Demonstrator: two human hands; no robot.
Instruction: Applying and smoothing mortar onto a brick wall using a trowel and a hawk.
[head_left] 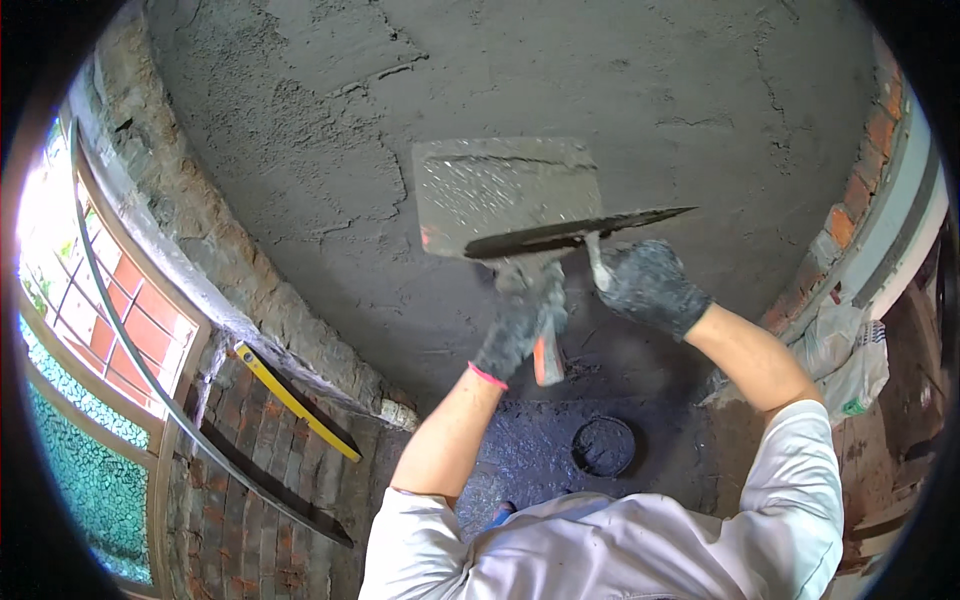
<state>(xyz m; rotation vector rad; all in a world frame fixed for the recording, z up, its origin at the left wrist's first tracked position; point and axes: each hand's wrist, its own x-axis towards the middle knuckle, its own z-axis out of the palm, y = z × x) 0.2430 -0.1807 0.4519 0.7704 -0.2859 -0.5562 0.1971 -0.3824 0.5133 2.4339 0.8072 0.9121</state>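
My left hand [522, 310], in a dark mortar-smeared glove with a pink cuff, is closed around the grey-and-orange handle [547, 360] of a rectangular plastering float [500, 185]. Wet grey mortar coats the plate's face. My right hand [655, 285], also gloved, grips the pale handle of a steel plastering trowel [570, 233]. That long blade shows nearly edge-on and crosses the float's near edge; whether the two touch I cannot tell. Behind both tools stretches a wall of fresh grey mortar [680, 120], smooth in parts, rough and cracked at the upper left.
A round black bucket [604, 446] stands on the wet floor below my hands. Left are a yellow spirit level [297, 402], a long curved-looking strip [130, 345] and a barred window [130, 310]. Bare brick [842, 226] edges the wall at right, above a plastic bag [850, 360].
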